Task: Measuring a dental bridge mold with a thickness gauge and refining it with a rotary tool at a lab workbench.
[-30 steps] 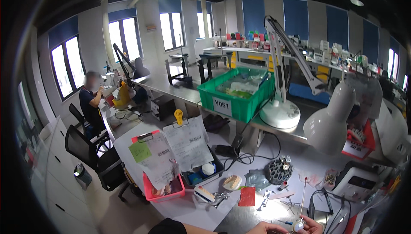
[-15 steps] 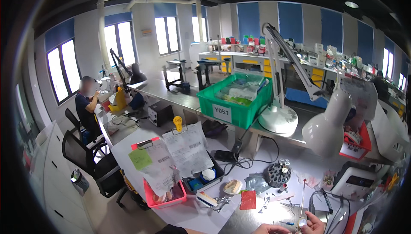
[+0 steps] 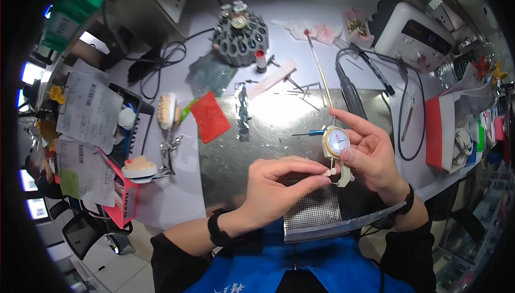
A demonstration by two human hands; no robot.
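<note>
A small dial thickness gauge [image 3: 337,141] with a round white face and gold rim is gripped by my right hand [image 3: 373,151], thumb on its side and index finger at its top. My left hand [image 3: 279,185] pinches a short row of tooth-coloured dental crowns [image 3: 331,171] between thumb and forefinger. These crowns sit at the gauge's lower tips; whether the tips touch them is too small to tell. Below the hands lies a perforated metal grid [image 3: 314,204]. Just beyond the gauge, a thin tool with a blue handle [image 3: 316,132] rests on the metal bench plate [image 3: 225,159].
Beyond are a grey bur holder [image 3: 241,38], a red wax sheet [image 3: 210,117], a black handpiece [image 3: 351,97] and a long thin brush [image 3: 319,67]. Dental models [image 3: 167,111] stand left, near papers [image 3: 83,110]. At right are a control box [image 3: 413,35] and a red-white box [image 3: 440,132].
My view has swung down from the room to the bench. Both hands, at the lower edge before, now show fully near the middle, with the gauge still in the right.
</note>
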